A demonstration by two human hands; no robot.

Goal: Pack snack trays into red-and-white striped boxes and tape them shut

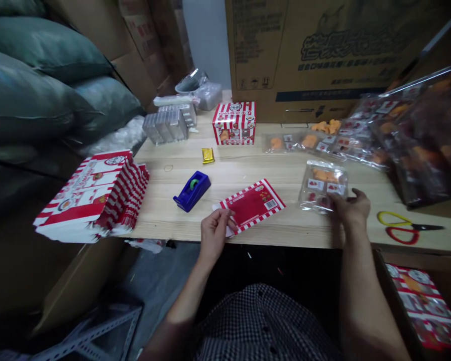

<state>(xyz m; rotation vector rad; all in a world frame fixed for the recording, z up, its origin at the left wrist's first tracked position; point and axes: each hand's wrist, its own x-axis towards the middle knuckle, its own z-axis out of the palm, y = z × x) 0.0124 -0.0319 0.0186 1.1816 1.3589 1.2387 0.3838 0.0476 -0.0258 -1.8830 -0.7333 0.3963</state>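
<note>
My left hand (214, 233) pinches the lower-left end of a flat red carton (250, 204) with striped white edges and a barcode, lying on the table. At the lower-right corner of a clear plastic packet (323, 184), my right hand (352, 208) has its thumb on the edge; its other fingers are partly hidden. Orange pieces and small red-and-white printed squares show inside the packet. A blue tape dispenser (192, 191) sits left of the carton, and a small gold sachet (208, 155) lies behind it.
A striped box (234, 123) stands at the back, beside clear plastic trays (165, 126). Stacked striped cartons (93, 193) overhang the left edge. Filled packets (417, 130) pile up at right, near scissors (409, 228). An open carton below right holds a printed box (424, 306).
</note>
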